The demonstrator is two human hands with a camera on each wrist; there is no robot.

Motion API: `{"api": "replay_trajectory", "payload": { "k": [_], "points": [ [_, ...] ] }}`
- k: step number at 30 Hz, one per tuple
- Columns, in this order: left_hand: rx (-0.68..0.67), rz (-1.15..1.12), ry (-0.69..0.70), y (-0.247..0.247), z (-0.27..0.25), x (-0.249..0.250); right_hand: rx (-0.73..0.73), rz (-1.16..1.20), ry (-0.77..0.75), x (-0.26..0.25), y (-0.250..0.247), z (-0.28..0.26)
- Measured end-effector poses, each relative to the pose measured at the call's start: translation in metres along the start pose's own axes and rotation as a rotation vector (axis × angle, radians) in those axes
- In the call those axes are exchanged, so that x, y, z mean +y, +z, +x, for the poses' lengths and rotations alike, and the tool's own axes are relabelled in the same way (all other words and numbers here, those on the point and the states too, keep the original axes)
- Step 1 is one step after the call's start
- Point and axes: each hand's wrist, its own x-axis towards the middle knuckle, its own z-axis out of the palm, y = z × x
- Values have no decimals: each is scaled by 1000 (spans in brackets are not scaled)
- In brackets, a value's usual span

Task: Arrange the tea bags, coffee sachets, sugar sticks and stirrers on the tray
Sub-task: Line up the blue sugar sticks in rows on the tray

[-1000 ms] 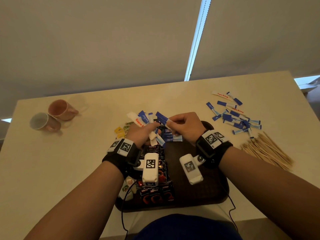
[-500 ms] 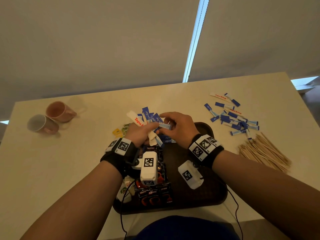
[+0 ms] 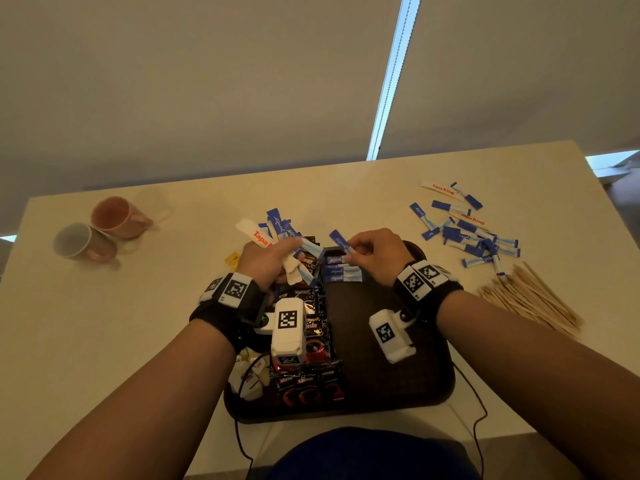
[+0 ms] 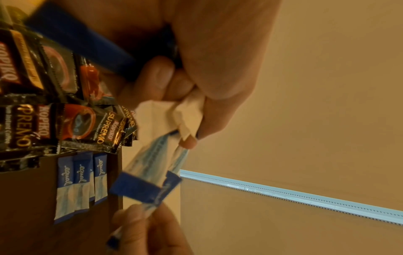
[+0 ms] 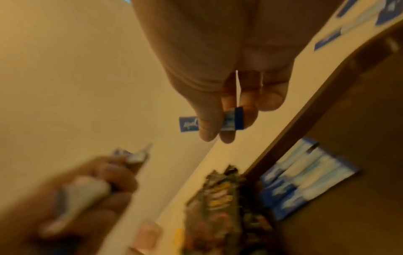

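My left hand (image 3: 273,258) grips a bundle of blue and white sugar sticks (image 3: 277,226) above the far left corner of the dark brown tray (image 3: 398,386). My right hand (image 3: 367,252) pinches a single blue sugar stick (image 3: 339,240) just right of the bundle, over the tray's far edge; the right wrist view shows the blue sugar stick (image 5: 231,121) between thumb and fingers. Three blue sugar sticks (image 3: 341,270) lie side by side on the tray. Black coffee sachets (image 3: 311,341) lie in rows down the tray's left side. Tea bags (image 3: 247,377) sit at its near left corner.
A loose pile of sugar sticks (image 3: 467,233) lies on the table to the right, with a heap of wooden stirrers (image 3: 530,299) nearer me. Two mugs (image 3: 100,230) lie on their sides at the far left. A yellow packet (image 3: 232,259) lies left of the tray.
My right hand drew one blue stick out of the bundle and moved a little to the right, away from the left hand. The left hand stayed put with the bundle.
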Motion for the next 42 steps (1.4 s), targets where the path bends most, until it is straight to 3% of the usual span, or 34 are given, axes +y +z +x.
{"api": "replay_trajectory", "payload": {
  "k": [3, 8, 16, 24, 30, 35, 39, 42],
  "points": [
    [9, 1, 4, -1, 0, 0, -175, -279, 26, 16, 4, 3],
    [13, 11, -8, -6, 1, -5, -385, -527, 57, 34, 28, 11],
    [42, -13, -42, -14, 6, -15, -277, -689, -96, 41, 49, 19],
    [30, -10, -52, -15, 8, -20, -295, -700, -126, 40, 54, 23],
    [30, -28, -42, -13, 9, -20, -258, -595, -124, 38, 48, 21],
    [-9, -72, -28, -11, 7, -21, -67, -172, -139, 3, 28, 15],
    [-72, -71, 49, -7, 6, -21, -192, 308, -50, -39, 10, 7],
    [-91, -55, 88, -2, 4, -21, -256, 397, -81, -51, 8, 0]
  ]
}}
